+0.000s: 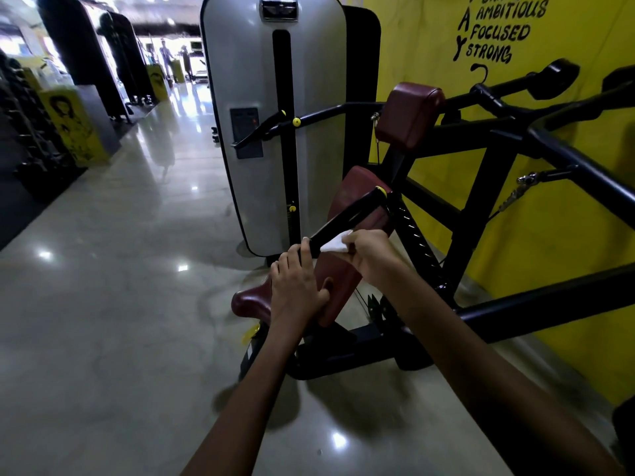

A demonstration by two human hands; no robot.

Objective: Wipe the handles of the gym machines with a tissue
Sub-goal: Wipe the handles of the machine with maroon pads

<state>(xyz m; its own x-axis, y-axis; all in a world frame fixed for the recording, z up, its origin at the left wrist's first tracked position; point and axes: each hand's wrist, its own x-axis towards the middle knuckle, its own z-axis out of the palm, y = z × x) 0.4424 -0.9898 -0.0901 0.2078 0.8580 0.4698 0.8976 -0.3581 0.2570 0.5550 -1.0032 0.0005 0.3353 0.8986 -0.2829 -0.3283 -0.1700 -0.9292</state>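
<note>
A black handle with a yellow end cap slants up to the right over the machine's maroon pads. My right hand pinches a white tissue and presses it against the lower part of that handle. My left hand grips the handle's near end, with its fingers curled over the tip and its thumb by the maroon seat pad. A second black handle sticks out at the upper right, untouched.
The grey weight-stack housing stands just behind the handle. Black frame bars cross on the right before a yellow wall. Glossy floor spreads to the left, with dumbbell racks and punching bags beyond. People stand far back.
</note>
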